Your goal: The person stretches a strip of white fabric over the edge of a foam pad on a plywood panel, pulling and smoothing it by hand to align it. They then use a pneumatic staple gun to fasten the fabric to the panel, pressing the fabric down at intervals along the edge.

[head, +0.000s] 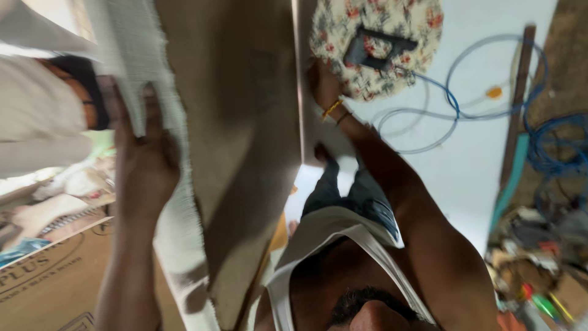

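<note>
Pale floor (478,153) fills the upper right of the head view, and the picture is blurry. A big brown board (239,141) with a white cloth edge runs from twelve o'clock down to six o'clock, right through the middle.

At nine o'clock of the board, the left hand (144,162) presses flat on the white cloth (147,67), with the fingers spread along its frayed edge. At about two o'clock of the board, the right hand (323,83) grips the board's far edge, fingers curled round it. An orange band (332,108) sits on that wrist.

Just past the right hand, at one o'clock, lies a round flowered cushion (380,43) with a dark tool (376,50) on top of it. Blue cables (465,98) loop over the floor at two o'clock. A heap of small bright things (539,270) lies at four o'clock.

At nine o'clock, another person in a pale shirt (37,110) stands close by. Flat cardboard (49,270) lies at eight o'clock.
</note>
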